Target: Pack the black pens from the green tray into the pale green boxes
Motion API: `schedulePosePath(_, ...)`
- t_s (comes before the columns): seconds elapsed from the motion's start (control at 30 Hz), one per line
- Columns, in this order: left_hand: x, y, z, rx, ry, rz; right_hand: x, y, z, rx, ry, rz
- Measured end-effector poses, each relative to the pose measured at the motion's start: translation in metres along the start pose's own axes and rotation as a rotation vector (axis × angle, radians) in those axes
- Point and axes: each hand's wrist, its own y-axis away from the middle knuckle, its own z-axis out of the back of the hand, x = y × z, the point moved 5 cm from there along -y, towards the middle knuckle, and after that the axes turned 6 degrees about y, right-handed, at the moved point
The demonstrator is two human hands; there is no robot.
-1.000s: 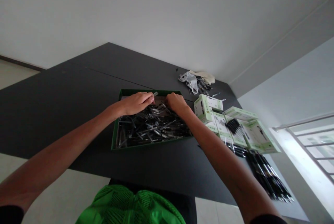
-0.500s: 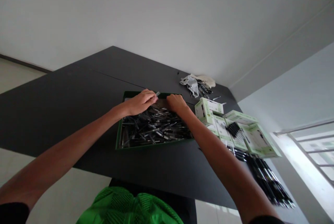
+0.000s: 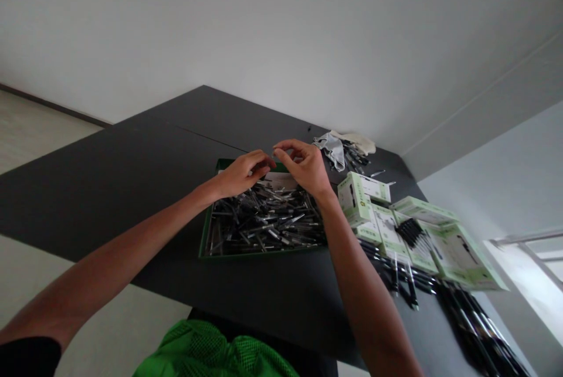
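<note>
A green box point(image 3: 203, 240) on the dark table is filled with a jumble of black and clear pens point(image 3: 272, 221). Over the box's far left part is my left hand point(image 3: 246, 174), its fingers curled and thumb drawn in. My right hand point(image 3: 308, 167) is raised above the far right part, thumb and forefinger brought together in a pinch. The fingertips of both hands almost meet over the far rim. Whatever sits in either hand is hidden or too small to name.
Right of the green box stand white-and-green cartons point(image 3: 360, 204), and a bunch of black pens point(image 3: 411, 231) lies on one. Rows of pens point(image 3: 477, 324) lie nearer the right edge. Pale gloves point(image 3: 333, 151) rest by loose pens at the back. A wall borders the far edge.
My right hand has lifted from the box's far right and moved toward my left hand. The clear piece seen at my left fingertips no longer shows. The view has shifted slightly.
</note>
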Motion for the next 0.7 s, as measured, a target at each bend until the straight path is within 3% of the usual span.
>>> schedulePosePath(0.23, -0.003, -0.002, 0.0, 0.034, -0.019, -0.04, 0.002, 0.001, -0.005, 0.023, 0.101, 0.02)
schedulePosePath(0.47, -0.006, -0.001, 0.001, 0.022, -0.019, -0.023, 0.0, 0.0, 0.0, 0.098, 0.043, -0.008)
schedulePosePath(0.7, -0.009, 0.0, 0.0, 0.04, 0.045, 0.002, 0.007, -0.002, 0.042, -0.028, -0.017, -0.002)
